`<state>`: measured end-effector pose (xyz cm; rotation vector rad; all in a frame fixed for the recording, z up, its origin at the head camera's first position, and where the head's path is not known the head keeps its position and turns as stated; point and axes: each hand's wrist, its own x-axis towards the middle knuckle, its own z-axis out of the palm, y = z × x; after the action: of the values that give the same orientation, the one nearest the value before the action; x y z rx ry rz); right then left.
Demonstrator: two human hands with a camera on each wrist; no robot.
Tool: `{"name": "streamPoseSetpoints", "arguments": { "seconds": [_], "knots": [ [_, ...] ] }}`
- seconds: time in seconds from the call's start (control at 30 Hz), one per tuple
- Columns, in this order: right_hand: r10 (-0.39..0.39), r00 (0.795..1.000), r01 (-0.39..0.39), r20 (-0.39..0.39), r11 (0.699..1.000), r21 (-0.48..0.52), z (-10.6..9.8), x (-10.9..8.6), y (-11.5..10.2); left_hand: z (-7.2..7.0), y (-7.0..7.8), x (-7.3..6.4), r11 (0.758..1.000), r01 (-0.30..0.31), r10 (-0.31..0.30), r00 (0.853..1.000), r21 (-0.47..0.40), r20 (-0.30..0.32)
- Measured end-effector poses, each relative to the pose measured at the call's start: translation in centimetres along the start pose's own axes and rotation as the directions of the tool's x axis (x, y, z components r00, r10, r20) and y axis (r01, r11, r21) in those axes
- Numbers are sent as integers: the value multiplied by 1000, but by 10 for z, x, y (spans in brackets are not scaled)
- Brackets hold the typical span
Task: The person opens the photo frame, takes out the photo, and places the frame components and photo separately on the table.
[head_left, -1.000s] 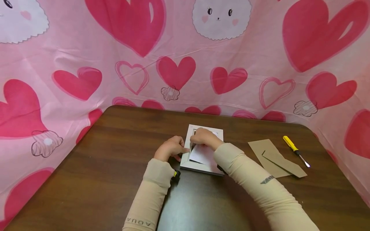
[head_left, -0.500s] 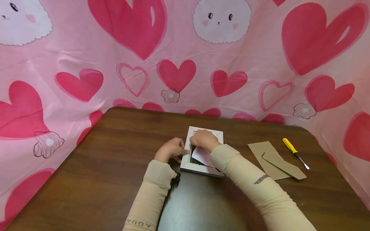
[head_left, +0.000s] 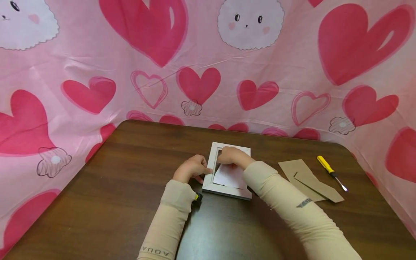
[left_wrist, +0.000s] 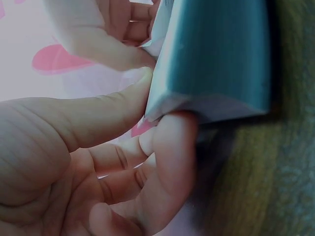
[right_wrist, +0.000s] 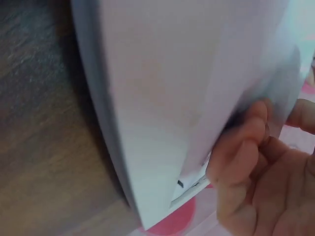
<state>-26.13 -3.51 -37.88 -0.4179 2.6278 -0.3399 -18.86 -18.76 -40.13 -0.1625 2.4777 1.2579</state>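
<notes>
A white picture frame (head_left: 227, 190) lies flat on the table with its recessed opening facing up. My left hand (head_left: 191, 168) grips its left edge; in the left wrist view the thumb (left_wrist: 113, 110) presses the upper face and a curled finger (left_wrist: 174, 152) bears on the side. Over the opening, my right hand (head_left: 234, 156) pinches a white sheet of paper (head_left: 229, 177) near its upper left part. The sheet lies slightly askew, leaving a dark gap along the opening's left side. In the right wrist view the right fingers (right_wrist: 241, 147) are curled against the sheet, their tips partly hidden.
To the right, a brown backing board (head_left: 294, 169) lies under a folded brown flap (head_left: 318, 186) with a thin dark edge. Beyond it is a yellow-handled screwdriver (head_left: 326, 165). A pink heart-print cloth (head_left: 195, 47) hangs behind the brown wooden table (head_left: 146, 151).
The sheet tilted up and showed more dark opening half a second ago; now it lies lower. My right hand shifted slightly right. The left hand stayed on the frame's edge.
</notes>
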Motion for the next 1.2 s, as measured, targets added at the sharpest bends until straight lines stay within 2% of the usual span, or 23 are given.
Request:
{"name": "streamPoseSetpoints", "arguments": {
  "seconds": [0.07,0.17,0.27,0.4,0.67,0.83,0.93,1.2],
  "knots": [
    [-29,999,28,15,995,93,-1,0,4,0,0,0,1000,-1,1,1000,-5,1],
    [-38,999,30,27,971,238,-2,-2,9,0,-1,0,1000,-3,3,1000,-15,6],
    [-27,999,14,31,930,368,-3,-5,12,1,-1,0,1000,-1,1,1000,-22,9],
    [-14,999,-3,34,881,474,-4,-7,17,2,0,0,1000,1,-1,1000,-29,8],
    [-56,998,45,6,848,527,-12,-16,25,4,3,-1,1000,17,-16,1000,15,-21],
    [-66,995,93,-75,877,471,-19,-25,29,2,5,-2,999,16,-14,999,46,-36],
    [-72,992,110,-100,882,459,-23,-30,32,1,5,-3,998,11,-8,999,67,-43],
    [-93,990,133,-102,832,538,-32,-44,46,2,5,-3,994,6,-2,999,110,-44]
  ]
}}
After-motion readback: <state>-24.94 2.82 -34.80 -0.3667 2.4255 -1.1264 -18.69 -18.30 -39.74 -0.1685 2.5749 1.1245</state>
